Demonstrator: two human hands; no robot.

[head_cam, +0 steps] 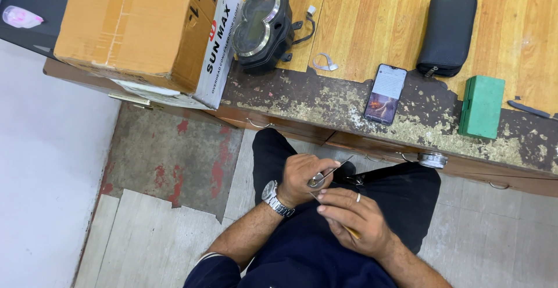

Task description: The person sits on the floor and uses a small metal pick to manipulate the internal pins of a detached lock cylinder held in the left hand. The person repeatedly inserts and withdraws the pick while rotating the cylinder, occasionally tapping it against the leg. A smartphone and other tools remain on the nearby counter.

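My left hand (303,176), with a metal watch (274,198) on its wrist, grips a small metal part with a thin rod (337,168) sticking out toward the desk. My right hand (350,215), wearing a ring, holds a slim tool with a yellowish handle (351,231) against that part. Both hands work over my lap in dark trousers, just in front of the worn wooden desk (325,105).
On the desk lie a large cardboard box (139,26), a motorcycle instrument cluster (263,27), a lit phone (385,93), a black pouch (447,33), a green case (481,106) and a small metal clip (325,63). Desk drawers face my knees.
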